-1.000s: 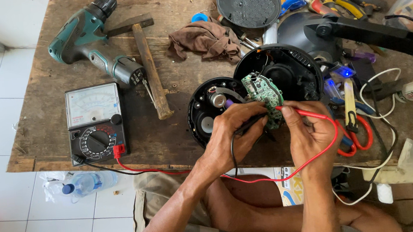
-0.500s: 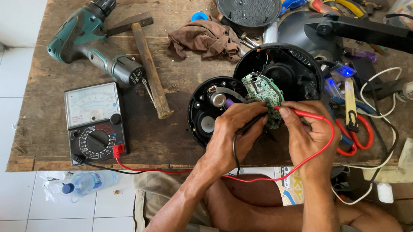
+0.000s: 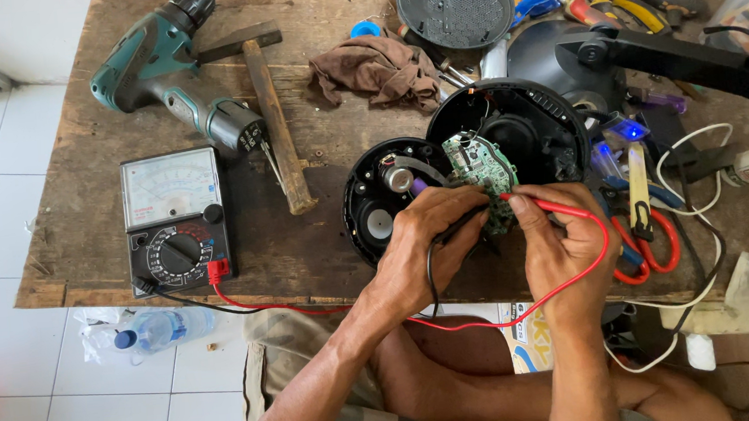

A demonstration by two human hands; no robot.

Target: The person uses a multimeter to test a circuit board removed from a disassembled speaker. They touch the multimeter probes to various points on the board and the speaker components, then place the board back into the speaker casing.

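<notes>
one green circuit board point(image 3: 479, 163) over two open black speaker shells point(image 3: 512, 126), left hand point(image 3: 427, 237) pinching black probe point(image 3: 457, 226), right hand point(image 3: 563, 244) pinching red probe point(image 3: 555, 208) at board, one multimeter point(image 3: 175, 219) far left of board, one drill point(image 3: 177, 70), one hammer point(image 3: 271, 111)

No visible shift; hands point(image 3: 436, 241) unmoved

Single head view, looking steeply down, close over workbench point(image 3: 306, 253) edge; far side cropped, perhaps.
</notes>
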